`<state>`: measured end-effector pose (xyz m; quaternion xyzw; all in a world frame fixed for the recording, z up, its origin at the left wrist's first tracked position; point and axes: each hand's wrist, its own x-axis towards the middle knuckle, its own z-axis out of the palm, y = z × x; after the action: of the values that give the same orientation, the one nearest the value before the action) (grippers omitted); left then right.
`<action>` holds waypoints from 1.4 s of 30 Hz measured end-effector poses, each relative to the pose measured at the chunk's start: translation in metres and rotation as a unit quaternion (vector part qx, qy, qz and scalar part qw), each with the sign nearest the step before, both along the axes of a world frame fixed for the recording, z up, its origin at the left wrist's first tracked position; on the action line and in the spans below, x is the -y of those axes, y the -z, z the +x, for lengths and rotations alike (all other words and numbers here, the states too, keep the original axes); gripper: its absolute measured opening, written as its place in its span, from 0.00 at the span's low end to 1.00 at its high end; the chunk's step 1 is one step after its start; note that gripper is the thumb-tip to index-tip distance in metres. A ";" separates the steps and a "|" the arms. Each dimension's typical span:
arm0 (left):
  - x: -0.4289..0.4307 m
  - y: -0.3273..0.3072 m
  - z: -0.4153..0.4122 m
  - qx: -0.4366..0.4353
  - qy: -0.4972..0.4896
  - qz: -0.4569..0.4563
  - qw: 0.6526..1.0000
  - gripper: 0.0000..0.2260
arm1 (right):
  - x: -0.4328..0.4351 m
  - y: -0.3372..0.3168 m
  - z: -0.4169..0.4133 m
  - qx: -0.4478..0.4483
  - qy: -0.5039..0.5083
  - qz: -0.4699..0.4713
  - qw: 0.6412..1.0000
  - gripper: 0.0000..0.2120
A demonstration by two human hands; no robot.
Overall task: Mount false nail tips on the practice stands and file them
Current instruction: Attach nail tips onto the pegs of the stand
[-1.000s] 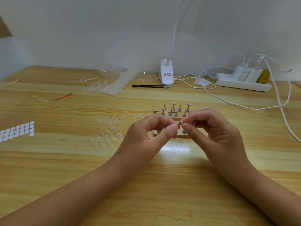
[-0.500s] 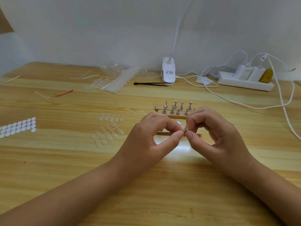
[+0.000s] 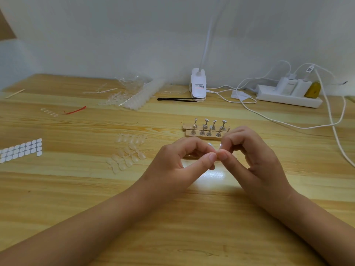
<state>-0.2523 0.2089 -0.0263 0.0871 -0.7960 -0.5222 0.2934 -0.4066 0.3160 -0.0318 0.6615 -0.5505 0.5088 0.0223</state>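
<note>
Head view: mounting step, your hands meet just in front of the practice stands (image 3: 208,129).
Your left hand (image 3: 178,164) and right hand (image 3: 255,162) both pinch a small clear piece (image 3: 220,147), likely a nail tip; next, seat it squarely on a stand.

One head-worn view — looking forward and down, close over the table (image 3: 57,189).

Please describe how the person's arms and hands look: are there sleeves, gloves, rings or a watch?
The left forearm and the right forearm are bare up to the frame's edge; no sleeve shows. The left hand and the right hand carry no gloves, rings, watch or bracelet on the sides that show. The thumbnails look short and unpainted.
</note>
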 end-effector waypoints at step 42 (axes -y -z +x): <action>0.003 -0.001 0.001 -0.002 0.032 0.051 0.998 0.09 | -0.003 -0.004 0.000 0.034 -0.010 -0.015 0.999 0.05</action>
<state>-0.2518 0.2061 -0.0256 0.0756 -0.7701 -0.5714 0.2733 -0.4070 0.3188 -0.0275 0.6489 -0.5368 0.5392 0.0085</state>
